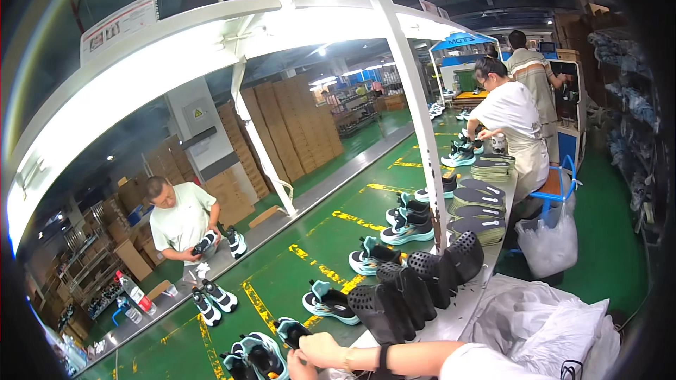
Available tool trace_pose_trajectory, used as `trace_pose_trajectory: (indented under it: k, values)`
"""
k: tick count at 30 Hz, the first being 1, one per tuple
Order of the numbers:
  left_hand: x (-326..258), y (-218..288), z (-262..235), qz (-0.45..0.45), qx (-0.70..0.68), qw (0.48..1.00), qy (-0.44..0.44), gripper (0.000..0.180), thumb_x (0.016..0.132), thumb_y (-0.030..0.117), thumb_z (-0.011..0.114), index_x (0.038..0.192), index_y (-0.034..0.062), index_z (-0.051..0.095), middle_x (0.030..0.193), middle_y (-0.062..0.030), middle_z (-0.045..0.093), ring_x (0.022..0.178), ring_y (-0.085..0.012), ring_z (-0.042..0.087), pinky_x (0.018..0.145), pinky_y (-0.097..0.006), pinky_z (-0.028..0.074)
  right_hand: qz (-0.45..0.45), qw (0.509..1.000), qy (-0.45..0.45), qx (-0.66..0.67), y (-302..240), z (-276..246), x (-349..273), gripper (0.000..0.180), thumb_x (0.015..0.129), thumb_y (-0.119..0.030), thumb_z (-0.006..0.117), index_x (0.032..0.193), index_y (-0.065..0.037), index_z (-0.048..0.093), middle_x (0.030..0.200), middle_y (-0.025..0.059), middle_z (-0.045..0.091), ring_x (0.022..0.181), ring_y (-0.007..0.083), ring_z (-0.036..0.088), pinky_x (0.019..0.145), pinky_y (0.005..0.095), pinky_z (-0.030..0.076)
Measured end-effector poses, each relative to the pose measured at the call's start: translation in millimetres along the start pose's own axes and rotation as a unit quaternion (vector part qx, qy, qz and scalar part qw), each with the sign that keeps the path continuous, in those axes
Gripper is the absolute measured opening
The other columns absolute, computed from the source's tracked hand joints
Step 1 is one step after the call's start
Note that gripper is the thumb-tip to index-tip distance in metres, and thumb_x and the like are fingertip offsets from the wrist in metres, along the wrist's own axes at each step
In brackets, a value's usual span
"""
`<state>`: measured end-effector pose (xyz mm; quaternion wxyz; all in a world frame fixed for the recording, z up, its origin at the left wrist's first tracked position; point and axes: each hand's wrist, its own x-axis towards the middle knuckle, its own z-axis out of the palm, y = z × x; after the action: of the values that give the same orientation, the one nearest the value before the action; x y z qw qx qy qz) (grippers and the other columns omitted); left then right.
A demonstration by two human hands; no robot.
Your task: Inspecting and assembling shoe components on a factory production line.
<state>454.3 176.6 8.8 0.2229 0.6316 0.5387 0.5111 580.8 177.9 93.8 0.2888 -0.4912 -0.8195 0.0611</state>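
Right hand (320,350): curled against the near end of a dark shoe; the grip is partly hidden, so whether it pinches or merely rests cannot be told.
Left hand (301,366): just below the right, at the lower edge; its fingers are mostly concealed — state of grip indeterminate.
Dark shoe (291,331): teal-lined, on the near part of the green surface (284,292), at the right hand.
Neighbouring shoes (259,356): dark and pale teal, just left of the hands.
Shoe row: similar teal-and-dark shoes (408,225) extending away along the surface, among yellow markings (317,260).
Black clogs (403,285): perforated, standing on end in a row, right of the shoes.
Insoles (479,204): grey and olive, stacked beyond the clogs.
White plastic bags (542,320): heaped at right, near the forearm.
Opposite side: a person in a pale shirt (184,217) holding a dark shoe — a bottle with a red label (137,295) stands nearby.
Far right: a seated person in a white shirt (517,109), arms extended toward shoes.
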Motion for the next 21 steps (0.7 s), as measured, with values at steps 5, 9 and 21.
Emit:
trace_pose_trajectory:
  k: [5,9,21]
  values:
    - [13.6,71.1,-4.8,0.104,0.229,0.968,-0.008,0.032,0.074,0.008,0.064,0.105,0.0049,0.056,0.138,-0.0213,0.038,0.124,-0.0404,0.038,0.104,-0.042,0.032,-0.057,0.991,0.115,-0.041,-9.3,-151.7,-71.8,0.027,0.081,-0.033,0.064,0.091,-0.008,0.061,0.06,0.0074,0.059,0.051,0.0241,0.059,0.045,0.0347,0.046]
    - [20.7,112.7,28.5,0.154,0.165,0.965,-0.134,0.048,0.079,0.015,0.062,0.125,0.0077,0.048,0.141,-0.013,0.038,0.121,-0.0344,0.044,0.097,-0.04,0.041,0.039,0.947,0.296,-0.121,42.2,-235.7,-79.4,0.027,0.077,-0.022,0.067,0.098,-0.006,0.061,0.078,0.0073,0.062,0.073,0.0243,0.059,0.066,0.0364,0.048]
    - [56.3,80.0,88.3,0.193,0.357,0.896,-0.182,0.032,0.086,0.035,0.055,0.092,0.005,0.064,0.092,-0.0084,0.06,0.085,-0.0271,0.062,0.068,-0.041,0.05,0.287,0.946,0.041,-0.147,91.6,-236.1,-85.7,0.043,0.081,-0.037,0.065,0.095,0.001,0.049,0.081,0.0178,0.064,0.073,0.0342,0.066,0.066,0.0406,0.053]
